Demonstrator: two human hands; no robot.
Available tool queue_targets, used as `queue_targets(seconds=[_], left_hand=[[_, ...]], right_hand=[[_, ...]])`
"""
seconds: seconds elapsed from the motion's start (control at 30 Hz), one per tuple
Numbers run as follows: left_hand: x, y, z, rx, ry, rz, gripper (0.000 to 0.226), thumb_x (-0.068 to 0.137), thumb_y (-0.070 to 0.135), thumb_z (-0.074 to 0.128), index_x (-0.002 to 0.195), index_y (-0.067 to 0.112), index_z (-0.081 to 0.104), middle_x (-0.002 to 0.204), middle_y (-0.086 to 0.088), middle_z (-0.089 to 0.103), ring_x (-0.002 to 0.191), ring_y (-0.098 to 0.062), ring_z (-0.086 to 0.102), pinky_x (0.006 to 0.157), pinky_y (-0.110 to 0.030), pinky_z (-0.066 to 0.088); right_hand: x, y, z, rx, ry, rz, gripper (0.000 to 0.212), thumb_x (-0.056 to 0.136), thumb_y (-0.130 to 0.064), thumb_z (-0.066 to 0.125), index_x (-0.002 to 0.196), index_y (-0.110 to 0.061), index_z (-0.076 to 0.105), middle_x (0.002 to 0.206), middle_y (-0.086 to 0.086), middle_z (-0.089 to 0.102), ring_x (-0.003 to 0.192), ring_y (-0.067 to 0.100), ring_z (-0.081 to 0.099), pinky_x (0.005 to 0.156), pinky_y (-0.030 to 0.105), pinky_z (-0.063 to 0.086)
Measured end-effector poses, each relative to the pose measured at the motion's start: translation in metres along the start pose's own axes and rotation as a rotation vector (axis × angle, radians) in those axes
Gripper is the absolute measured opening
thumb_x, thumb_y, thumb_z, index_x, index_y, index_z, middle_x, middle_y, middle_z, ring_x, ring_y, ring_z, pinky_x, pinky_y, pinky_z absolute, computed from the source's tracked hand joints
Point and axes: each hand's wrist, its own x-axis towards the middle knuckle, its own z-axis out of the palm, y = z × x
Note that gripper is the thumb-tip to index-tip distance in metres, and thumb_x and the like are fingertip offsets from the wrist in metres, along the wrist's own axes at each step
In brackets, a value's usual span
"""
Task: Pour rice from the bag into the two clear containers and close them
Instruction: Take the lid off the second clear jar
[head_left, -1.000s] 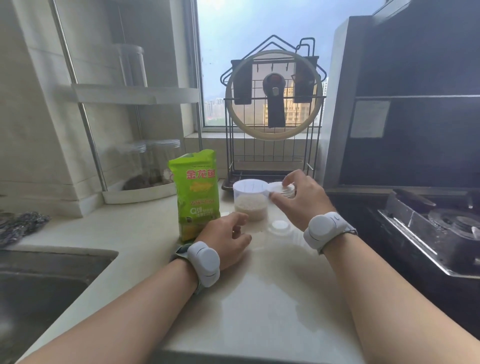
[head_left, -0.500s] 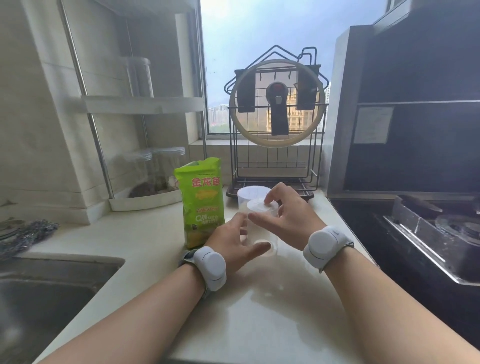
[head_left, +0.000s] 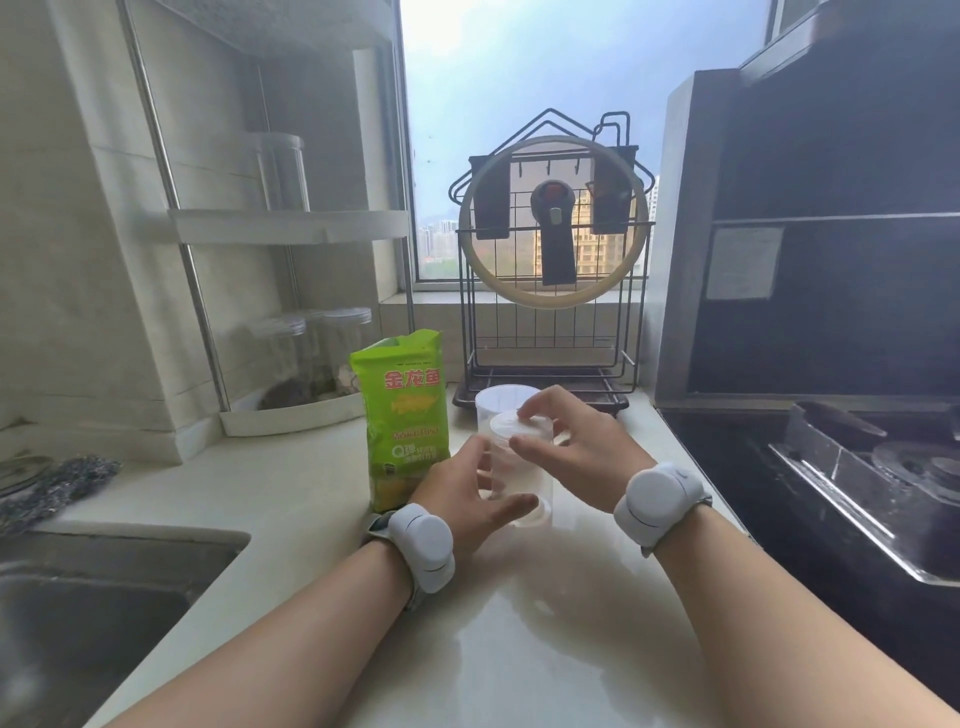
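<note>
With our left hand (head_left: 470, 496) wrapped around the near container (head_left: 522, 480) (right of the rice bag (head_left: 402, 423)), our right hand (head_left: 574, 441) pinches the lid (head_left: 519, 422), which we should seat level before pressing.

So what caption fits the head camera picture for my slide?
Left hand steadies a clear container while right hand presses its lid, beside the rice bag.

A pale countertop (head_left: 291, 483) carries a green rice bag (head_left: 402, 421) at centre, two clear containers (head_left: 519, 467) beside it, and a wire rack (head_left: 550, 374) behind.
</note>
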Motion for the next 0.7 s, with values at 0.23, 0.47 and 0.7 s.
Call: queue_targets(seconds=[0.23, 0.47, 0.7], left_hand=[[-0.002, 0.002, -0.002, -0.019, -0.013, 0.000, 0.061, 0.078, 0.044, 0.084, 0.129, 0.031, 0.054, 0.114, 0.008, 0.067, 0.099, -0.003, 0.068, 0.062, -0.005, 0.046], [-0.002, 0.001, -0.001, -0.052, -0.013, 0.008, 0.051, 0.079, 0.041, 0.084, 0.120, 0.030, 0.057, 0.116, 0.012, 0.068, 0.099, -0.004, 0.070, 0.066, -0.007, 0.049], [-0.001, 0.000, -0.001, -0.057, -0.017, 0.003, 0.054, 0.079, 0.042, 0.085, 0.123, 0.031, 0.056, 0.109, 0.013, 0.067, 0.094, -0.001, 0.069, 0.063, -0.006, 0.046]], right_hand=[[0.006, -0.004, 0.007, -0.044, 0.096, 0.016, 0.041, 0.074, -0.061, 0.077, 0.102, -0.035, 0.063, 0.107, -0.009, 0.054, 0.097, 0.008, 0.056, 0.080, 0.023, 0.041], [0.004, 0.005, -0.004, 0.058, -0.019, -0.026, 0.041, 0.089, -0.041, 0.069, 0.129, -0.037, 0.062, 0.130, -0.013, 0.059, 0.118, 0.008, 0.058, 0.107, 0.035, 0.047], [0.006, 0.001, 0.006, -0.028, 0.087, -0.038, 0.040, 0.078, -0.054, 0.078, 0.108, -0.033, 0.062, 0.113, -0.010, 0.052, 0.098, -0.002, 0.054, 0.087, 0.020, 0.046]])
